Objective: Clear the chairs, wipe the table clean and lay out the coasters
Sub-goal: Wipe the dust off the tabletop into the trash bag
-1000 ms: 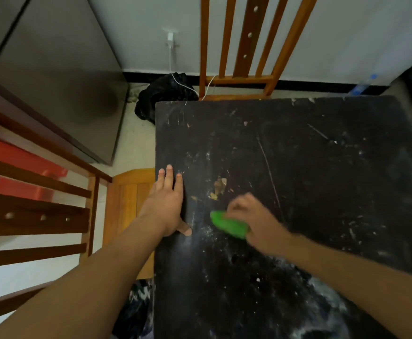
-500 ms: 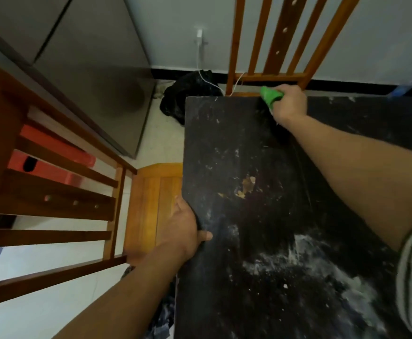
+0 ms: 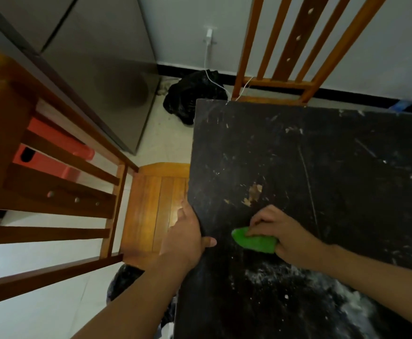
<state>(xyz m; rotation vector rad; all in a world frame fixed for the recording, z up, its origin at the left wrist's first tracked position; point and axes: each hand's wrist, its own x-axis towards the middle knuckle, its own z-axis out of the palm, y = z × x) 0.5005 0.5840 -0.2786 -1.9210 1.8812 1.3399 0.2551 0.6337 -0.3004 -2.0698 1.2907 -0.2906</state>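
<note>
On the head camera I am seeing my right hand (image 3: 280, 236) curling its fingers over the green cloth (image 3: 253, 243) and pressing it onto the black table (image 3: 322, 167). The cloth is poking out leftward from under the fingers. My left hand (image 3: 185, 238) is gripping the table's left edge just beside the cloth, thumb lying on top, above a wooden chair seat (image 3: 151, 206).

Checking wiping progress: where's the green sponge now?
Head view: the green sponge sits on the black table near its left edge, gripped by the right hand.
</note>
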